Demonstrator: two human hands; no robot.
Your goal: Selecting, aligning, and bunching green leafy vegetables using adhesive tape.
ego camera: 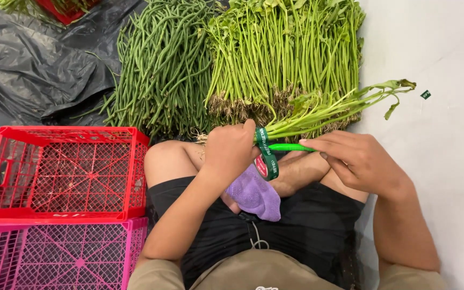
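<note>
A seated person's left hand (231, 150) grips the root end of a small bundle of leafy green stalks (331, 107), whose long axis runs from the lap up and right, leaves toward the white floor (447, 53). The right hand (353, 158) pinches a strip of green tape (288, 147) stretched sideways from the bundle; its roll (266, 164) hangs at the left hand. Behind lie heaped long beans (159, 64) and more stalks (285, 48); red (63, 174) and pink (60, 252) crates stand to the left.
</note>
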